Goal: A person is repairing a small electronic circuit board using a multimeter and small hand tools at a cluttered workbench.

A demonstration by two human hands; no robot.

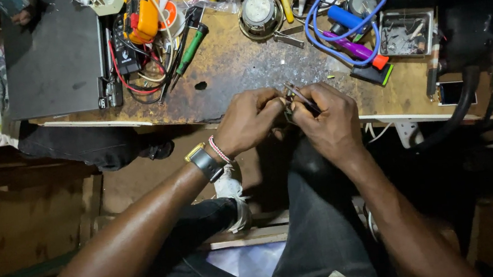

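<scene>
At the near edge of a scorched, cluttered wooden workbench [239,71], the left hand [249,121] pinches a small dark part [289,114] while the right hand [332,119], pressed close, grips slim metal tweezers [300,96] against it, work unfinished.

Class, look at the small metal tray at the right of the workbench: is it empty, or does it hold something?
It holds something: the metal tray has small pale scraps scattered across its bottom.

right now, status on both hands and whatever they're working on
Left hand pinching a small part, too small to identify. Right hand gripping tweezers on it. Both at the workbench front edge, nothing between them.
</scene>
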